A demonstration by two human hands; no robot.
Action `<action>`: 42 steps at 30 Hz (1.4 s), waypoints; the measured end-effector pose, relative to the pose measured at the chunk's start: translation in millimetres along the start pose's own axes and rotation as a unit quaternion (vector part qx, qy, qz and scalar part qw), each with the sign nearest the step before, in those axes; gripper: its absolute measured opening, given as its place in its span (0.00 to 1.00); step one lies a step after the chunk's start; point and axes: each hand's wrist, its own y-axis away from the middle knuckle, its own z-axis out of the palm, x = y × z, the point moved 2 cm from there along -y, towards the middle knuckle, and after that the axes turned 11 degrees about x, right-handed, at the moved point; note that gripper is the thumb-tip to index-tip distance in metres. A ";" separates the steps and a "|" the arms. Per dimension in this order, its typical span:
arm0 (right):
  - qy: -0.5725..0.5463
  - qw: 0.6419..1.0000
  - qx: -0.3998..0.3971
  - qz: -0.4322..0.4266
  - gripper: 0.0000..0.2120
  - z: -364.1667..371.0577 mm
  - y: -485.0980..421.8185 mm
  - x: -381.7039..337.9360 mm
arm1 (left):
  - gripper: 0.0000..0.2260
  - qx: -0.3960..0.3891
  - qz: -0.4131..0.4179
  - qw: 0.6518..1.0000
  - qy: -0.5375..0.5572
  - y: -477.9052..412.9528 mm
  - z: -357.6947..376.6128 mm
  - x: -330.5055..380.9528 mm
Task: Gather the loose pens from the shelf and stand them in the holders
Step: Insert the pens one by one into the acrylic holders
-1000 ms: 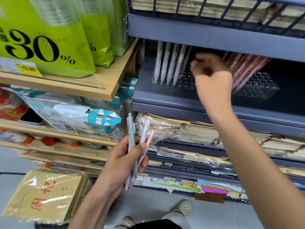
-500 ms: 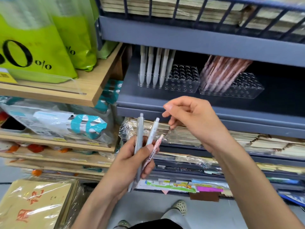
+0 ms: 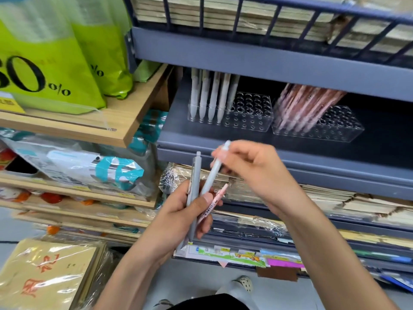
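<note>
The left grip (image 3: 183,218) holds three pens in a bunch: a grey pen (image 3: 196,175), a pale pen (image 3: 211,175) and a pink pen (image 3: 215,199) with a little bar code on it. The right grip (image 3: 250,166) pinches the top part of the pale pen. Both are in front of the front edge of the dark blue shelf (image 3: 223,139). On that shelf stand two clear holders side by side. White pens (image 3: 209,95) stand at the left end of the left holder (image 3: 248,113). Pink pens (image 3: 304,104) lean at the left end of the right holder (image 3: 335,126). The shelf above hides the pen tops. To the left, green bags (image 3: 55,52) sit on a wooden shelf (image 3: 125,121); one shows a big black "0%", its first number cut off. The yellow tag (image 3: 11,105) is too blurry to read. Brown packets (image 3: 44,276) with red writing lie at the bottom left.
</note>
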 end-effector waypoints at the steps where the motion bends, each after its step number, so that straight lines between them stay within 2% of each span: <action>1: -0.028 0.999 0.043 -0.010 0.06 -4.9 -2.5 -3.2 | 0.11 -0.003 -0.007 1.000 0.002 -0.2 0.1 -0.5; 5: -0.137 0.958 0.239 -0.080 0.05 -29.0 -14.1 -17.3 | 0.03 0.001 -0.022 1.000 0.021 0.7 -7.0 -4.0; 7: -0.132 0.928 0.326 -0.122 0.04 -37.6 -17.0 -21.3 | 0.07 0.004 -0.032 0.999 0.031 1.5 -7.6 -4.5; 9: -0.103 0.906 0.381 -0.151 0.04 -40.2 -19.6 -22.6 | 0.12 0.009 -0.031 0.999 0.034 1.8 -6.7 -2.7; 12: -0.038 0.895 0.418 -0.151 0.07 -37.7 -27.5 -21.6 | 0.15 0.020 -0.020 0.999 0.047 2.8 -6.0 2.4; 17: 0.064 0.913 0.369 -0.163 0.07 -30.7 -51.6 -19.4 | 0.09 0.018 -0.014 0.998 0.066 7.7 -7.6 7.2; 21: 0.101 0.924 0.337 -0.151 0.12 -27.6 -76.4 -23.9 | 0.10 0.019 -0.018 0.997 0.067 12.4 -12.0 6.3; 25: 0.165 0.937 0.304 -0.045 0.14 -27.4 -108.3 -29.6 | 0.09 0.020 -0.034 0.996 0.077 14.8 -17.0 5.3; 27: 0.222 0.932 0.287 -0.027 0.18 -24.9 -115.8 -30.7 | 0.05 0.026 -0.022 0.997 0.067 14.9 -20.6 3.7; 31: 0.218 0.924 0.310 -0.049 0.23 -19.9 -115.3 -27.4 | 0.05 0.043 -0.015 0.996 0.083 17.5 -25.3 2.4; 35: 0.215 0.920 0.322 -0.064 0.20 -17.2 -113.6 -25.5 | 0.03 0.047 0.008 0.996 0.071 20.7 -27.8 2.6; 39: 0.118 0.926 0.337 -0.121 0.07 -14.9 -82.2 -33.0 | 0.07 0.038 0.021 0.995 0.085 23.9 -30.0 4.8; 40: 0.101 0.935 0.314 -0.133 0.04 -12.3 -68.0 -33.1 | 0.09 0.038 0.023 0.995 0.089 24.1 -30.4 5.6; 42: 0.097 0.967 0.200 -0.128 0.04 -2.8 -36.3 -29.0 | 0.10 0.039 0.023 0.994 0.098 23.8 -30.6 6.7</action>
